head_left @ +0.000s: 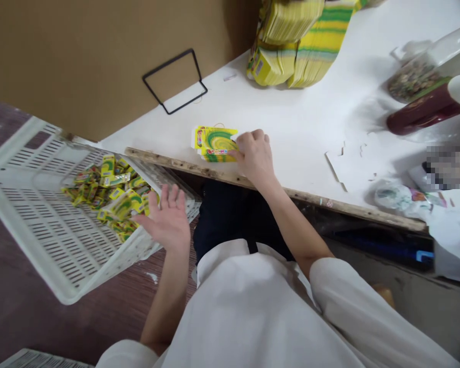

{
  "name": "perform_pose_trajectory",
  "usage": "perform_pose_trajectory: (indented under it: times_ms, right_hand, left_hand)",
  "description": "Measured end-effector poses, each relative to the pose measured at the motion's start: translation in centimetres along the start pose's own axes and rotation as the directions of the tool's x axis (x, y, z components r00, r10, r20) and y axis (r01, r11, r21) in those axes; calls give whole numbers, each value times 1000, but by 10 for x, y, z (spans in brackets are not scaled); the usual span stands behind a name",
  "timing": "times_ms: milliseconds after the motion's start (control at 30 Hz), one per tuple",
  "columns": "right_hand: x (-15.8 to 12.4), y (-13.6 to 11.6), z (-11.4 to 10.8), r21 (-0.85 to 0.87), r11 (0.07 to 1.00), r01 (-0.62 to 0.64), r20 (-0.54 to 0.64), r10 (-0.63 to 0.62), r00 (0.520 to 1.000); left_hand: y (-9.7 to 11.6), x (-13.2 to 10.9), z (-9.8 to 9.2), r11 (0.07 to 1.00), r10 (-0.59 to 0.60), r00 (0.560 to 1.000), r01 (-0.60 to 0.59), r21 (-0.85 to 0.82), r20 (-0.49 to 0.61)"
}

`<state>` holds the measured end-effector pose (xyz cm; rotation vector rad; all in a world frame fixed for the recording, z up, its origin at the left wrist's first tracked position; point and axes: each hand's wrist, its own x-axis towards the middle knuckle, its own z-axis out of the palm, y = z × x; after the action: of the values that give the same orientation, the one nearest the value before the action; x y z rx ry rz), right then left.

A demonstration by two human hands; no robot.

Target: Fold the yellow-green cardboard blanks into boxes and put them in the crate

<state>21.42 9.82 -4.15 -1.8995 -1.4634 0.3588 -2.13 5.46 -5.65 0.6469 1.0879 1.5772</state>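
My left hand (164, 217) is open, palm up and fingers spread, beside the near rim of a white plastic crate (71, 286). Just left of its fingertips is a slightly blurred yellow-green packet (125, 205), above or among many similar small packets (107, 166) in the crate. I cannot tell whether that packet touches the pile. On the white table (291, 122) lies a flat-looking yellow-green printed carton (216, 143), close to the wooden front edge. My right hand (256, 156) has its fingers closed on the carton's right end, where a white flap shows. Its left end has white flaps too.
Stacks of flat yellow-green cartons (318, 46) stand at the back. A thin black wire frame (170, 81) leans near a brown cardboard panel (99, 56). At right are a clear jar (414, 79), a dark red bottle (425, 110) and crumpled plastic (393, 197).
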Motion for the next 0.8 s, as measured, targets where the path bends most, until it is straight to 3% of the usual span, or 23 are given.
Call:
perform_pose_trajectory:
  times_ms: [100,233,367,467,567,667,800]
  right_hand:
    - [8,9,15,-80,996,38,40,-35,999]
    - [6,12,19,-2,994,108,11,-108,994]
    - [-3,1,5,95,995,28,33,-31,999]
    - [-24,-16,-12,285,957,53,51,-70,996]
    - [-57,-36,-18,478,875,76,210,-198,957]
    - [-87,-50,-10,660,747,-78,419,-280,864]
    - [-107,-57,4,781,575,-245,463,-268,845]
  left_hand:
    - [-11,-5,-2,995,-74,995,69,74,73]
    - [-20,-12,0,988,-133,986,124,95,100]
    - [-22,-13,5,981,-181,951,154,121,251]
    - [-19,-17,14,981,-186,915,151,124,357]
    - [-11,-23,30,996,-88,933,73,57,349]
    - [0,-26,43,997,57,961,-69,36,271]
    - [8,-21,47,986,148,967,-160,46,206]
